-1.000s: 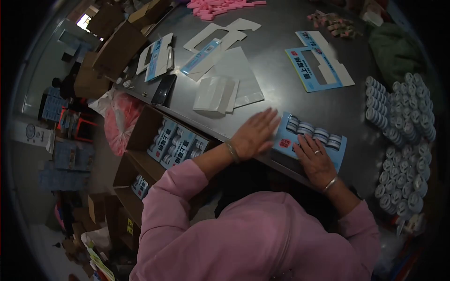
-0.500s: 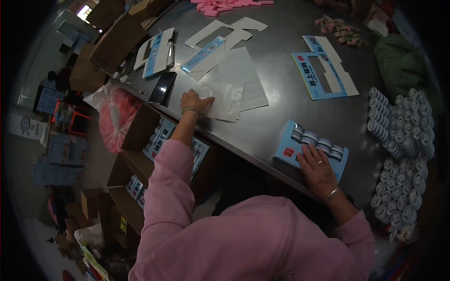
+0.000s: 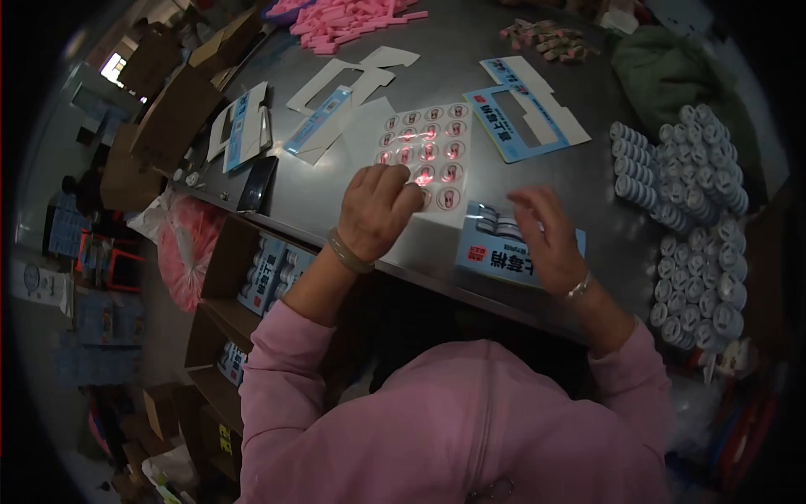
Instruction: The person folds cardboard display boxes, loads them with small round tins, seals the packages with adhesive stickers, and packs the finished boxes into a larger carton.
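A sheet of round red-and-white stickers [image 3: 430, 151] lies near the table's front edge. My left hand [image 3: 379, 206] is over its lower left part, fingers curled and pressed together at the sheet; the fingertips are hidden, so what they pinch cannot be made out. Just right of the sheet sits a blue printed box [image 3: 495, 257] with white-and-dark round rolls showing in its window. My right hand [image 3: 546, 235] is raised over the right part of this box, slightly blurred, its fingers apart and holding nothing.
Flat blue-and-white cartons [image 3: 529, 118] lie beyond the box. Stacked white rolls [image 3: 697, 277] stand at the right. Pink pieces [image 3: 336, 25] are heaped at the back. A dark phone [image 3: 257, 185] lies at the left edge, above an open cardboard box [image 3: 220, 281] of packed blue boxes.
A sticker sheet now shows, face up, where white sheets lay. My left hand has moved from the sheets' left side to the stickers. My right hand has lifted off the blue box, and the view has shifted.
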### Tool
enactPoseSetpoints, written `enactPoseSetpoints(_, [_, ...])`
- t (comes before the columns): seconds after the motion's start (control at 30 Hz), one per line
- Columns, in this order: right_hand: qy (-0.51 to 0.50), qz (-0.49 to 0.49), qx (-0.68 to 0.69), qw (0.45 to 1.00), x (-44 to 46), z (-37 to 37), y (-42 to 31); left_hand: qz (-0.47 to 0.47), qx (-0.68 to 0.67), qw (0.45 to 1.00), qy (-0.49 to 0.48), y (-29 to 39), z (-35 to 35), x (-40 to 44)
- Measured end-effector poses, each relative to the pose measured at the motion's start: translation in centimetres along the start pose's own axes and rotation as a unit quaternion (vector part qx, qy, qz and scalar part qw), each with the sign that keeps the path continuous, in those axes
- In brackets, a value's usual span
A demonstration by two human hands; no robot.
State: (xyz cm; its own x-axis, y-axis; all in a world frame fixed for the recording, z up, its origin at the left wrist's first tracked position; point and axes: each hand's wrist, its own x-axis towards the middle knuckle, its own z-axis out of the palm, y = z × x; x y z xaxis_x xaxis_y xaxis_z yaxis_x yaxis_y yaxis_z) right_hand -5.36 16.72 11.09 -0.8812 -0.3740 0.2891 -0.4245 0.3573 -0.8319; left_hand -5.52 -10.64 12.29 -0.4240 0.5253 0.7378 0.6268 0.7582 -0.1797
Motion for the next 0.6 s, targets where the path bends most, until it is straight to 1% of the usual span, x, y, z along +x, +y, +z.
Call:
enactPoseSetpoints(0.03, [0.010,0.004,-0.005,1.000,1.3,-0.3,-0.8,0.007,-0.008,1.000,0.004,0.9,0.2,0.4])
enactPoseSetpoints(0.07, [0.002,0.080,0.114,0.990,2.5,-0.5,-1.5,0.034,-0.009,0.999,-0.010,1.7,0.3,0.8])
enactPoseSetpoints(0.1, [-0.004,0.151,0.233,0.961,3.2,-0.7,-2.0,0.060,-0.008,0.998,-0.024,2.5,0.4,1.2])
enactPoseSetpoints(0.13, [0.005,0.151,0.231,0.961,3.4,-0.6,-2.2,0.071,-0.006,0.997,-0.028,3.2,0.7,1.5])
enactPoseSetpoints(0.2, [0.033,0.104,0.206,0.972,3.6,-0.2,-1.9,0.094,-0.015,0.995,-0.038,4.1,1.2,1.7])
enactPoseSetpoints(0.23, [0.037,0.106,0.205,0.972,3.5,-0.1,-1.4,0.112,-0.020,0.992,-0.053,4.5,1.4,1.7])
enactPoseSetpoints(0.37, [0.056,0.080,0.229,0.969,3.0,-0.6,-0.5,0.128,-0.027,0.988,-0.087,5.6,1.4,2.0])
enactPoseSetpoints(0.43, [0.056,0.068,0.239,0.967,3.0,-1.9,-0.4,0.013,-0.163,0.983,-0.080,5.8,0.7,2.9])
enactPoseSetpoints(0.47, [0.052,0.038,0.227,0.972,3.2,-2.8,-0.3,0.015,-0.164,0.983,-0.080,5.6,0.6,3.4])
enactPoseSetpoints(0.5, [0.048,0.008,0.214,0.976,3.4,-3.5,-0.5,-0.073,-0.196,0.978,-0.005,5.0,0.6,3.9])
enactPoseSetpoints(0.53, [0.049,0.009,0.214,0.976,3.7,-4.1,-0.9,-0.160,-0.225,0.959,0.069,4.5,0.6,4.4])
enactPoseSetpoints(0.6, [0.027,-0.022,0.248,0.968,4.5,-5.3,-2.1,-0.356,-0.250,0.893,0.112,3.6,0.5,5.6])
